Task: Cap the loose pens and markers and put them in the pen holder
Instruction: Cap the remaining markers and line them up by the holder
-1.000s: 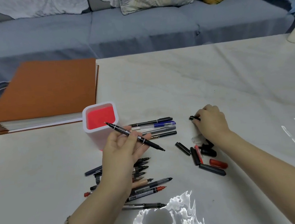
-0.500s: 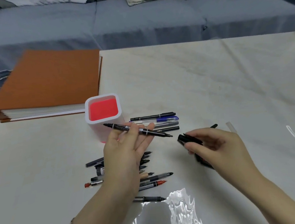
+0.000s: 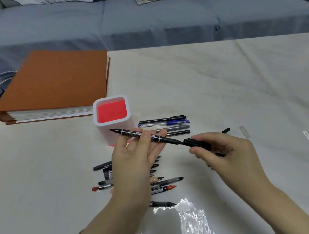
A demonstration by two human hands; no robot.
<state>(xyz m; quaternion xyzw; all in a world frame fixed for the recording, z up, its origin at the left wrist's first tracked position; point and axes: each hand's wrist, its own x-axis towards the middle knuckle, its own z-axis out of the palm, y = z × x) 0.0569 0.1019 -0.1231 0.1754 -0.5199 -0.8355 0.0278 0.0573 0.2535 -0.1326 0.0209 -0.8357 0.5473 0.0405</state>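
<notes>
Now off the table (image 3: pixel 211 79), right hand (image 3: pixel 229 157) and black cap (image 3: pixel 197 143) at the marker (image 3: pixel 128 132) tip.

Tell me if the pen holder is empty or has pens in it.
Empty. The pen holder shows only its bare red bottom, and the pens lie on the table beside it.

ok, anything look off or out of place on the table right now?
Nothing spilled or damaged. Two strays: a small black cap and what looks like a clear cap lie alone on the table, well right of the loose pens. Also, the marker in the left hand shows a bare fine tip at its left end.
</notes>
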